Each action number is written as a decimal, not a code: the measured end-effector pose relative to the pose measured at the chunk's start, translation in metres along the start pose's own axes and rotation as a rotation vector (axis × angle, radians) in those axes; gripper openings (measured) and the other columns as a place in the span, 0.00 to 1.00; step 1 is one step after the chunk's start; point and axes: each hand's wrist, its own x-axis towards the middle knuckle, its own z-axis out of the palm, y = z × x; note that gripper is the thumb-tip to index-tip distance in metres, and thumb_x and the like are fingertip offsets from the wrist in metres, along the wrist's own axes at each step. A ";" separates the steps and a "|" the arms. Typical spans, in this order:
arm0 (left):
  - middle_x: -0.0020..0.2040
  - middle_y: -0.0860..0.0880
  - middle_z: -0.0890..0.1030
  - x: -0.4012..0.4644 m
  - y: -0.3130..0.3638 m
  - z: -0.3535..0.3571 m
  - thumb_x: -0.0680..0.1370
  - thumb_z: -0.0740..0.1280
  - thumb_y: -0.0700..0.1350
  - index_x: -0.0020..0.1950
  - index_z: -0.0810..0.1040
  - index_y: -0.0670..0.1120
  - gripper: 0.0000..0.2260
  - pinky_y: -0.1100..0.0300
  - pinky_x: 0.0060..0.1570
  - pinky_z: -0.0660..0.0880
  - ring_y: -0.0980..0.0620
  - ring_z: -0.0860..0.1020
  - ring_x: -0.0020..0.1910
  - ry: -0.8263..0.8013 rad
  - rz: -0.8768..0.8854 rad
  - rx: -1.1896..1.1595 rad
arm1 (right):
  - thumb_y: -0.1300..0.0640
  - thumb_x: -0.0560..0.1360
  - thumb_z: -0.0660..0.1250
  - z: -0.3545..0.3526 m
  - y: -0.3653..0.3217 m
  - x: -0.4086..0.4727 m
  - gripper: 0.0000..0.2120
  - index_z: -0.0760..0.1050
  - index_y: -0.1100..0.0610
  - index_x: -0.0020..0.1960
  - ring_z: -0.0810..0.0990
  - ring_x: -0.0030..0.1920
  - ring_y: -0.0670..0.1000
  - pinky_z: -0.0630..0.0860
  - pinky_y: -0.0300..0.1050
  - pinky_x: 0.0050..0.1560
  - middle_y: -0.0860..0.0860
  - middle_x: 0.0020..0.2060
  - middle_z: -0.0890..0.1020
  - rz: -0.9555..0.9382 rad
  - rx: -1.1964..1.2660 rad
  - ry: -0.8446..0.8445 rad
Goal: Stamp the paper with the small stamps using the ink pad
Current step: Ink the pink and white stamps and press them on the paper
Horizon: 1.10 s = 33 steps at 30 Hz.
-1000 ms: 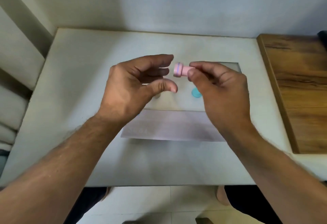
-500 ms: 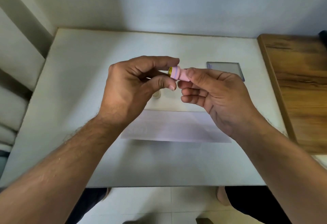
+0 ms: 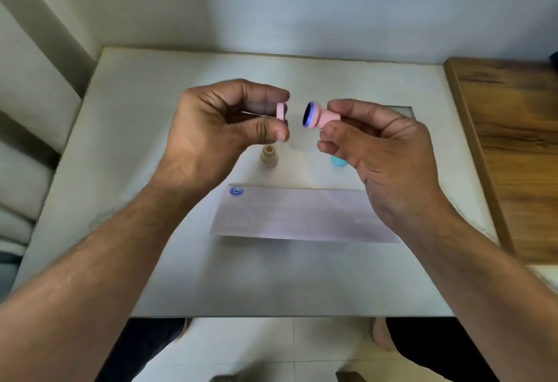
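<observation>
My right hand (image 3: 383,158) holds a small pink stamp (image 3: 320,116) by its body, with the blue inked face turned left. My left hand (image 3: 223,128) pinches the stamp's pink cap (image 3: 282,113), a short gap apart from the stamp. Both are raised above the white table (image 3: 126,146). Below them a pale paper slip (image 3: 302,215) lies flat with one blue round print (image 3: 236,191) at its top left corner. A beige stamp (image 3: 268,156) stands upright on the table behind the paper. A blue stamp (image 3: 338,162) is partly hidden under my right hand.
A grey flat box, perhaps the ink pad (image 3: 407,111), peeks out behind my right hand. A wooden surface (image 3: 513,146) adjoins the table on the right. A wall stands behind the table, and my legs and the floor show below its near edge.
The cap has come off the pink stamp: my left hand pulled it left while my right hand kept the body, so the blue face now shows.
</observation>
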 end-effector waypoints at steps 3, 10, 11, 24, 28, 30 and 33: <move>0.45 0.49 0.86 0.004 -0.008 -0.010 0.64 0.81 0.40 0.42 0.80 0.49 0.13 0.55 0.46 0.81 0.49 0.85 0.44 0.094 -0.094 0.123 | 0.69 0.71 0.72 -0.002 -0.002 0.002 0.08 0.82 0.61 0.49 0.84 0.40 0.54 0.82 0.47 0.46 0.53 0.39 0.86 0.013 0.055 0.063; 0.52 0.60 0.82 0.000 -0.036 -0.020 0.76 0.68 0.48 0.60 0.73 0.56 0.13 0.72 0.43 0.70 0.65 0.79 0.44 0.059 -0.252 0.831 | 0.71 0.71 0.71 -0.001 0.000 0.001 0.09 0.82 0.62 0.48 0.84 0.40 0.53 0.82 0.46 0.45 0.53 0.38 0.86 0.073 0.185 0.036; 0.53 0.59 0.82 -0.002 -0.039 -0.020 0.78 0.66 0.45 0.64 0.73 0.56 0.15 0.73 0.44 0.68 0.64 0.78 0.45 0.017 -0.221 0.888 | 0.72 0.71 0.70 0.000 0.001 0.000 0.09 0.81 0.62 0.49 0.84 0.39 0.53 0.82 0.46 0.45 0.55 0.39 0.85 0.121 0.246 0.022; 0.42 0.55 0.77 -0.005 -0.053 -0.019 0.73 0.65 0.30 0.53 0.78 0.50 0.17 0.67 0.50 0.67 0.51 0.75 0.54 -0.081 -0.080 1.073 | 0.67 0.68 0.69 0.003 0.000 -0.003 0.20 0.76 0.64 0.59 0.84 0.41 0.50 0.82 0.44 0.46 0.56 0.43 0.85 0.426 0.609 -0.117; 0.52 0.52 0.79 -0.003 -0.043 -0.021 0.73 0.71 0.34 0.56 0.80 0.49 0.15 0.70 0.42 0.65 0.53 0.76 0.47 -0.100 -0.132 1.056 | 0.69 0.67 0.68 0.006 0.001 -0.006 0.15 0.79 0.65 0.54 0.86 0.44 0.51 0.82 0.43 0.45 0.57 0.45 0.86 0.464 0.700 -0.148; 0.58 0.50 0.79 -0.004 -0.042 -0.020 0.72 0.71 0.34 0.60 0.79 0.49 0.19 0.64 0.50 0.67 0.48 0.75 0.57 -0.110 -0.154 1.074 | 0.70 0.67 0.68 0.007 0.002 -0.008 0.14 0.80 0.66 0.52 0.86 0.44 0.51 0.82 0.42 0.43 0.57 0.45 0.86 0.477 0.727 -0.159; 0.65 0.49 0.76 -0.004 -0.041 -0.018 0.73 0.68 0.34 0.67 0.74 0.51 0.24 0.60 0.57 0.68 0.46 0.72 0.63 -0.098 -0.204 1.082 | 0.70 0.66 0.67 0.009 0.003 -0.010 0.14 0.80 0.65 0.51 0.86 0.45 0.52 0.82 0.42 0.42 0.57 0.45 0.86 0.485 0.733 -0.181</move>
